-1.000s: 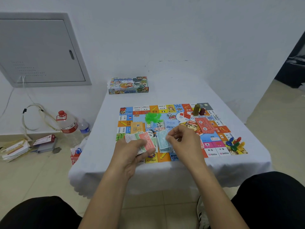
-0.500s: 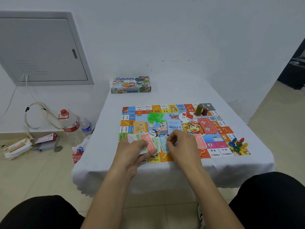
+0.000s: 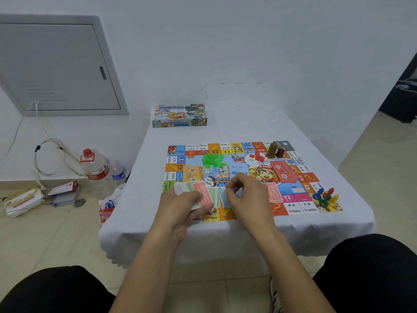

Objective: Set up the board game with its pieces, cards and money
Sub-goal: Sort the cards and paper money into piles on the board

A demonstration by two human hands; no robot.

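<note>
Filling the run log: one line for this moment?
left hand: holds money stack | right hand: pinches blue note | board: laid out

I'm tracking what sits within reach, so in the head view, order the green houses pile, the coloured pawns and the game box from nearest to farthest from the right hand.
From the right hand:
1. green houses pile, on the board's middle, up and to the left.
2. coloured pawns, at the board's near right corner.
3. game box, at the table's far edge, off the board.
</note>
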